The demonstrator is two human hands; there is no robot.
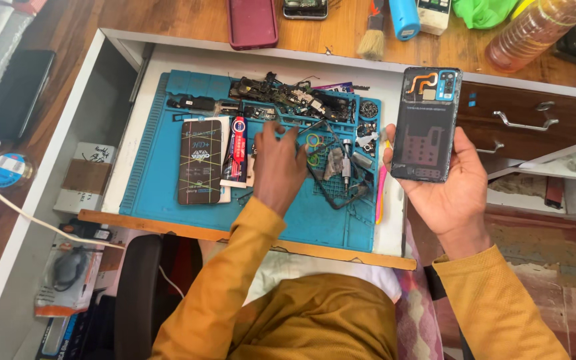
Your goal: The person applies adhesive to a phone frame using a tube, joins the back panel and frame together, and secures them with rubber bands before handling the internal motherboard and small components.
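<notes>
My right hand (451,183) holds an opened smartphone (425,125) upright, its back cover off and the inner parts showing, to the right of the blue work mat (158,173). My left hand (278,167) reaches down onto the mat, fingers spread over small tools. Its fingertips are near a small pair of scissors with yellow-green handles (313,148) and a black phone frame (338,190). Whether the left hand grips anything I cannot tell. A red-and-blue glue tube (237,150) and a dark screen-protector pack (199,161) lie just left of that hand.
A heap of dark phone parts (288,97) fills the mat's far edge. On the wooden desk behind lie a maroon phone case (253,23), a brush (372,33), a blue cylinder (405,19) and an amber bottle (535,30). Drawers with metal handles (525,123) stand right.
</notes>
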